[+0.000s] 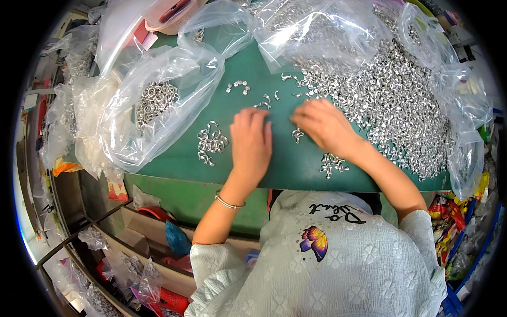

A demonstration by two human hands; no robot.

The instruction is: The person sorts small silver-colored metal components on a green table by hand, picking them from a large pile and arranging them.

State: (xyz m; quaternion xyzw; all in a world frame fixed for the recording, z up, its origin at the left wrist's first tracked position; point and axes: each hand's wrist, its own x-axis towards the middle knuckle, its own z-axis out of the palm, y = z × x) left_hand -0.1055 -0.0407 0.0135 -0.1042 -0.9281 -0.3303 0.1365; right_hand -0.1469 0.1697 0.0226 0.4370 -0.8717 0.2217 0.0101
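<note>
My left hand [251, 141] is over the green tabletop, its fingers bent forward and blurred at the tips. A few small curved silver metal pieces [264, 102] lie just beyond those fingers. My right hand [328, 127] is to the right, fingers smeared by motion, near the edge of a large heap of similar metal pieces [401, 108]. Whether either hand holds a piece cannot be made out. One small cluster [212, 140] sits left of my left hand. Others lie below my right hand: a tiny group [298, 136] and a larger one [332, 164].
A clear plastic bag [195, 108] with metal pieces in it stands at the left. More clear plastic [322, 34] covers the back of the heap. A short row of pieces [238, 84] lies mid-table. A pink basket [171, 21] is at the far left; an open drawer [158, 238] is below.
</note>
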